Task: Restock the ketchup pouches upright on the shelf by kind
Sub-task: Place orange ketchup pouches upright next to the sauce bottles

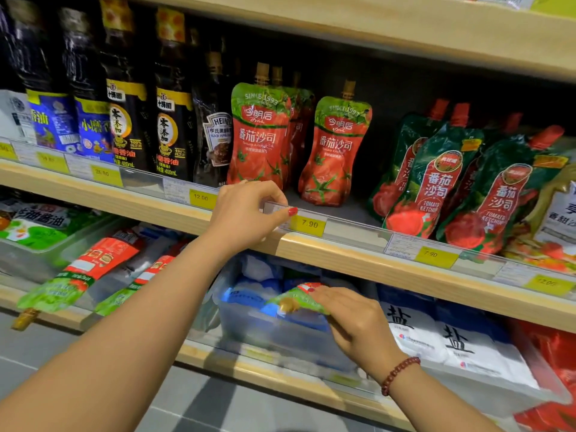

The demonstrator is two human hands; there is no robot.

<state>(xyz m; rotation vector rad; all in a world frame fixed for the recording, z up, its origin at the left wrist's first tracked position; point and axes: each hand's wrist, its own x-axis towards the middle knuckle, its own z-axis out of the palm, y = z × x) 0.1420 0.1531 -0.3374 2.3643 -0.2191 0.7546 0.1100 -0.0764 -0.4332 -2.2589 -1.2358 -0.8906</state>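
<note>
The wooden shelf (343,260) carries red-and-green ketchup pouches (260,135) upright mid-shelf, with darker green pouches (436,182) leaning at their right. The left hand (246,213) curls round the clear price rail (352,233) on the shelf edge. Lower down, the right hand (355,322) pinches 1 green-topped pouch (304,299) near its gold cap.

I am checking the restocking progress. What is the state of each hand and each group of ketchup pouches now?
left hand: pinches the price strip at the shelf edge
right hand: holds a light-green pouch, below the shelf
light-green pouches on shelf: upright
dark-green pouches: leaning, not upright
pouches on lower shelf: lying down
</note>
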